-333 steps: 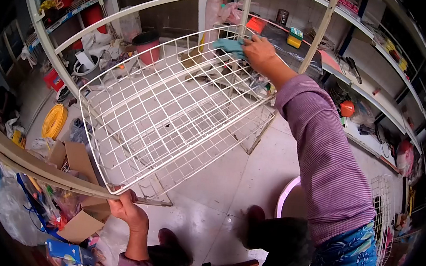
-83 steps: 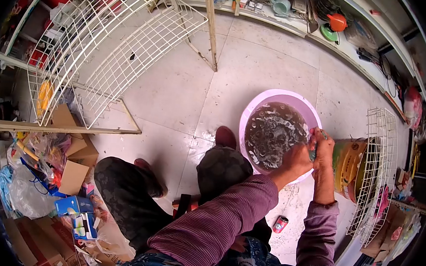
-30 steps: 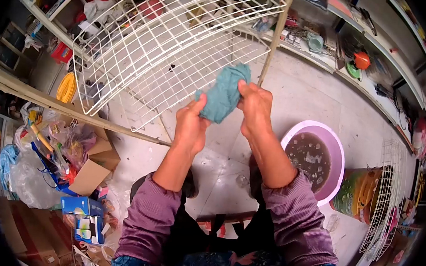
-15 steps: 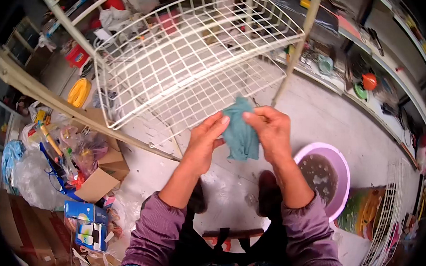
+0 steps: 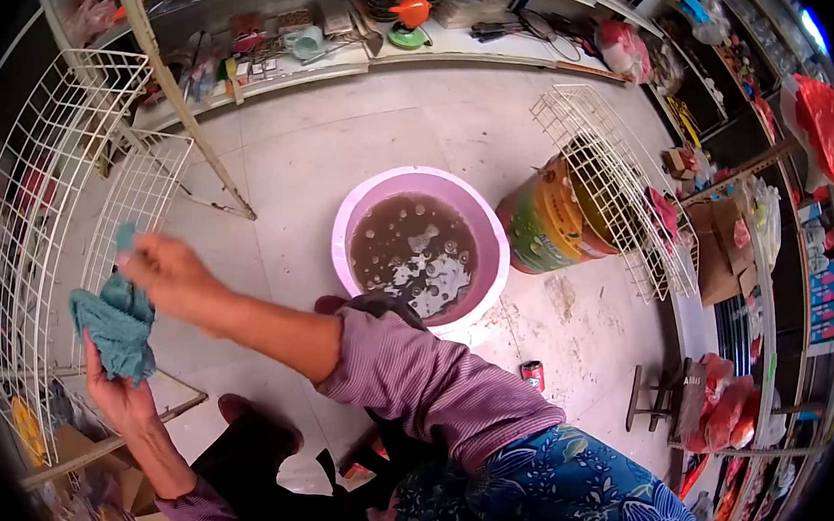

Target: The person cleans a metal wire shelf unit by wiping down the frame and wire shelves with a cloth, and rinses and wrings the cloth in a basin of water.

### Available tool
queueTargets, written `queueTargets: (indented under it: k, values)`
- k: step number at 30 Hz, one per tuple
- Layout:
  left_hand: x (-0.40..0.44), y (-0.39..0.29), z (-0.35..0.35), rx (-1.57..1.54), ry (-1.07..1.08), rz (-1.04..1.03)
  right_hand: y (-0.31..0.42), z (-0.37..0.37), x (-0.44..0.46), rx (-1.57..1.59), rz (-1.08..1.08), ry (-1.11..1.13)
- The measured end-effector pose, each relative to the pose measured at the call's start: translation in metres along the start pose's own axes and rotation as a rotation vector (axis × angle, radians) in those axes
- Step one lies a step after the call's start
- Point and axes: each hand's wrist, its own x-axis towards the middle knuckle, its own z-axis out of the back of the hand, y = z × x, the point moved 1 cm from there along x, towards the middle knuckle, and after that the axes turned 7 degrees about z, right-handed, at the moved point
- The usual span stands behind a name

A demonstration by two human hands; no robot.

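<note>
A damp-looking teal cloth (image 5: pixel 116 327) hangs crumpled between my hands, beside the white wire basket rack (image 5: pixel 33 221). My left hand (image 5: pixel 122 399) grips its lower part from below, fingers partly hidden behind the fabric. Across my body reaches my right hand (image 5: pixel 173 276), slightly blurred, its fingers closed on the upper part of the cloth; a small teal end sticks up past the fingertips. A lilac basin (image 5: pixel 350 218) of murky, foamy water stands on the floor to the right of my hands.
Right of the basin stands a colourful bucket (image 5: pixel 550 217) with a wire rack (image 5: pixel 628 194) leaning over it. A red can (image 5: pixel 533 372) lies on the floor. A low shelf (image 5: pixel 453 46) with tools and an orange funnel (image 5: pixel 412 9) runs along the back.
My view has swung right, so the basin now sits mid-view and the rack at the left edge. The cloth stays in my hands, its shape changed, my right hand now above my left.
</note>
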Motion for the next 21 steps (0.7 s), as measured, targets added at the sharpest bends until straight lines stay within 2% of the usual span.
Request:
queueTargets:
  k: [1, 2, 4, 5, 7, 8, 10, 11, 12, 14, 15, 16, 17, 18, 19, 20, 21]
  values:
    - [0.003, 0.004, 0.004, 0.028, 0.103, 0.029, -0.002, -0.007, -0.01, 0.039, -0.016, 0.099]
    - [0.004, 0.012, 0.007, 0.025, 0.107, 0.031, -0.004, -0.008, -0.017, 0.035, -0.013, 0.097]
    - [-0.003, 0.029, -0.007, -0.02, -0.021, -0.088, -0.01, -0.01, -0.027, -0.214, 0.156, 0.249]
    - [-0.015, 0.024, -0.04, -0.022, 0.113, -0.013, -0.021, -0.007, -0.022, -0.466, 0.279, 0.155]
    - [-0.023, 0.024, -0.065, 0.036, 0.135, 0.021, 0.001, 0.001, -0.018, -0.209, -0.017, 0.263]
    - [-0.029, 0.014, -0.067, 0.09, 0.156, 0.065, 0.013, 0.001, -0.018, -0.242, -0.104, 0.188]
    - [-0.021, 0.008, -0.038, 0.311, 0.022, -0.092, 0.016, 0.008, -0.01, -0.36, -0.186, 0.041]
    - [-0.021, 0.003, -0.038, 0.481, -0.14, -0.141, -0.014, 0.021, 0.004, -0.443, -0.123, -0.17]
    - [-0.018, 0.0, -0.037, 0.64, -0.3, -0.167, 0.013, 0.028, 0.007, -0.154, -0.264, -0.163]
    - [-0.006, -0.005, -0.006, 1.042, -0.408, -0.359, 0.033, 0.031, 0.019, -0.046, -0.17, -0.312]
    - [-0.002, -0.007, 0.007, 1.037, -0.433, -0.375, 0.03, 0.036, 0.028, -0.045, -0.087, -0.285]
    - [-0.003, -0.009, 0.015, 1.292, -0.457, -0.376, 0.03, 0.039, 0.036, -0.041, 0.003, -0.26]
    - [-0.002, -0.006, 0.025, 1.548, -0.473, -0.351, 0.026, 0.044, 0.045, -0.04, -0.003, -0.247]
    - [-0.003, -0.002, 0.031, 1.545, -0.486, -0.345, 0.023, 0.045, 0.056, -0.188, 0.077, -0.212]
    - [-0.003, 0.005, 0.033, 1.691, -0.462, -0.312, 0.017, 0.044, 0.066, -0.335, 0.16, -0.178]
    - [-0.001, 0.011, 0.036, 1.836, -0.435, -0.281, 0.002, 0.047, 0.081, -0.335, 0.158, -0.172]
    - [0.002, 0.017, 0.044, 1.839, -0.401, -0.479, -0.018, 0.052, 0.098, -0.525, 0.323, -0.178]
